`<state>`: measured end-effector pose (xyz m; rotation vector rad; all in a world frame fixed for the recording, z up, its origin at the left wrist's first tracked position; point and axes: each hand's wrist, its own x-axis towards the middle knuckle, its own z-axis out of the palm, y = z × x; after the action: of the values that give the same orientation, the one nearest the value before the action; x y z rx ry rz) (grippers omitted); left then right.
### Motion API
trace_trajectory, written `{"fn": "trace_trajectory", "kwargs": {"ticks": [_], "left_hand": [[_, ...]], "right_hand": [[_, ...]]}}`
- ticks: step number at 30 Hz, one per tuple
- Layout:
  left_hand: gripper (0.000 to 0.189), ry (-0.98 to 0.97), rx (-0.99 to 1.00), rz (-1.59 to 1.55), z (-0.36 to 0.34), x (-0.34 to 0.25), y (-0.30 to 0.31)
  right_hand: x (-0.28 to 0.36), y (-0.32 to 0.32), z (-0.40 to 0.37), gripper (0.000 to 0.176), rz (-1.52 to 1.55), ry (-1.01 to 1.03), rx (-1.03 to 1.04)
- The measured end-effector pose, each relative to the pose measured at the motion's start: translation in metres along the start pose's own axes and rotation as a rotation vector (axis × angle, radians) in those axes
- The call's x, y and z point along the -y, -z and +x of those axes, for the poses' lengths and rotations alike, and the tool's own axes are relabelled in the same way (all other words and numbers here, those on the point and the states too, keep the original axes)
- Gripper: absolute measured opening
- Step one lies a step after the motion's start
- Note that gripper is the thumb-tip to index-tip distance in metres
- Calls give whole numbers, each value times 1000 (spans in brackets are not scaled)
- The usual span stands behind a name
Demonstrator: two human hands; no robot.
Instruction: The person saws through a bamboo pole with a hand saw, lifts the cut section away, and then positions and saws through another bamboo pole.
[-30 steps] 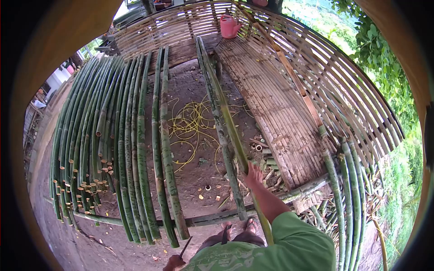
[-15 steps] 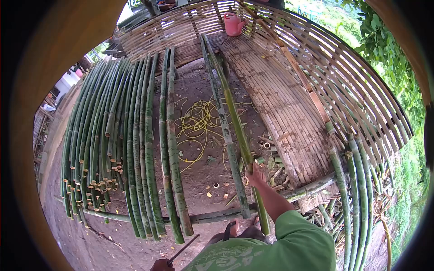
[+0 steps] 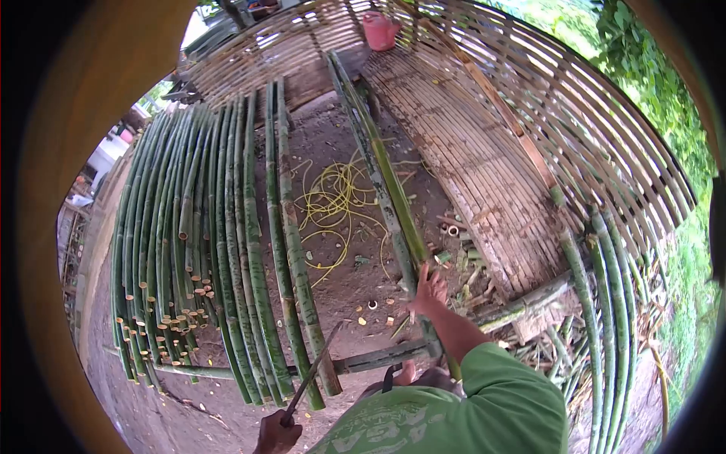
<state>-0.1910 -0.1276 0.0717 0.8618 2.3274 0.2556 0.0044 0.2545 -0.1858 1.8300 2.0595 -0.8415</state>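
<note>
My left hand, at the bottom edge, is closed round the handle of a long dark blade, which points up and to the right. My right hand lies with its fingers spread on the lower part of a yellow-green bamboo pole. Close along its left side runs a darker, blotchy bamboo pole. Both poles stretch away from my body, and their near ends cross a horizontal bamboo rail. My right forearm hides part of the poles.
Many green bamboo poles lie side by side at the left. A yellow hose is coiled on the ground. Beyond stand a slatted bench and a pink watering can. More poles and cut scraps lie at the right.
The yellow-green pole has shifted left against the darker one. My right hand has gone from gripping it to lying on it with spread fingers. The blade has risen and points more steeply upward.
</note>
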Motion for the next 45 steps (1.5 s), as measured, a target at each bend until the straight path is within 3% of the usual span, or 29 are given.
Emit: {"fn": "trace_trajectory", "kwargs": {"ticks": [2,4,8,10,13,15,18,20,22,25,28,31,45], "left_hand": [[21,-45,-6,21,18,6,0],[26,-98,16,19,34,8,-7],[31,-371,-46,-134,86,11,-46],[38,-439,13,-76,107,-7,-56],[37,-648,117,-139,137,-29,-68],[36,-699,202,-91,160,-36,-74],[34,-806,350,-129,180,-71,-98],[34,-837,432,-108,191,-86,-118],[33,-833,491,-31,187,-105,-139],[29,-814,627,-85,186,-121,-167],[25,-846,681,-46,189,-121,-190],[23,-859,712,-30,193,-114,-209],[18,-918,705,-23,177,-96,-220]], "right_hand": [[-23,-1,13,133,0,-12,-110],[-50,-3,22,120,38,93,-284],[-59,-2,24,112,9,-49,-220],[-64,-16,17,110,-1,-13,-328],[-81,-43,-45,96,183,96,-555],[-113,-63,-104,80,308,119,-563],[-172,-99,-179,62,376,-221,-644],[-207,-110,-209,62,328,-413,-673],[-227,-103,-215,55,449,-496,-602],[-225,-84,-196,60,426,-498,-502],[-218,-89,-160,60,609,-433,-255],[-209,-99,-141,65,540,-403,-171],[-185,-82,-141,62,464,-706,-205]]}}
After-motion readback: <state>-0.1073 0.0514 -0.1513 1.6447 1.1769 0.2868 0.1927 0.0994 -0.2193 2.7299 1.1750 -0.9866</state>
